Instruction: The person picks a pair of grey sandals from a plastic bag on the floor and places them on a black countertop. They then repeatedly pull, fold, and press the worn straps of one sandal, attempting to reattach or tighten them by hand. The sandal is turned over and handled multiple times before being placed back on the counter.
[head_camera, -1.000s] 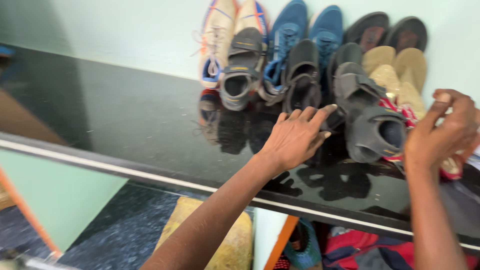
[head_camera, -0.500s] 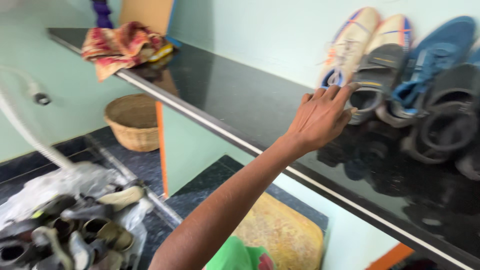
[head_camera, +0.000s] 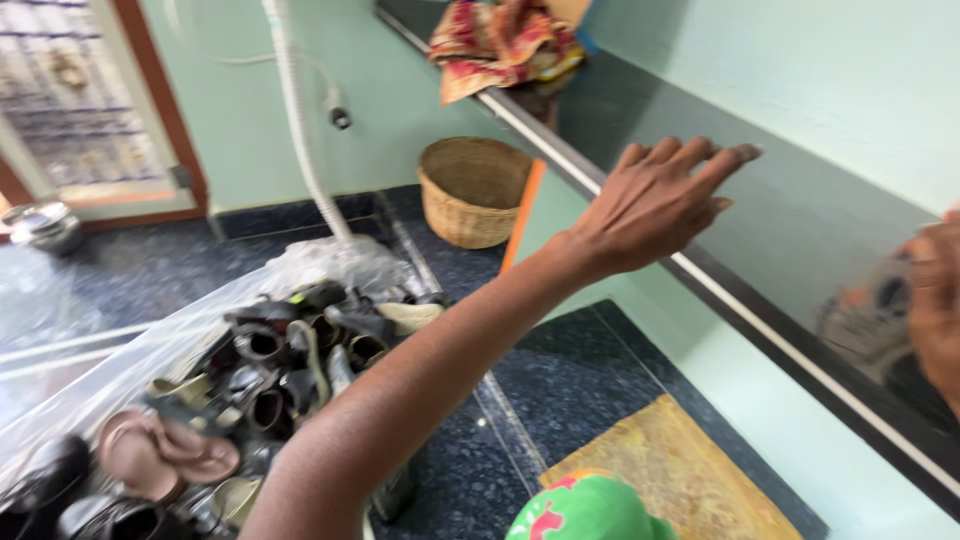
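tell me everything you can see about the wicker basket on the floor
The wicker basket is round, woven of tan fibre, with a thicker rolled rim and sides that narrow slightly toward the base. It stands upright on the dark speckled floor, close to the pale green wall below the black shelf. Its inside is shadowed, so any contents cannot be told. Neither hand touches it.

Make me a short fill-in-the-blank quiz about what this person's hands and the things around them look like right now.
1. The left hand is spread flat above the dark ____ shelf.
2. On the floor by the wall stands a woven ____.
3. The clear plastic bag on the floor is full of ____.
4. A red patterned ____ lies crumpled at the shelf's far end.

Missing words: stone; basket; shoes; cloth
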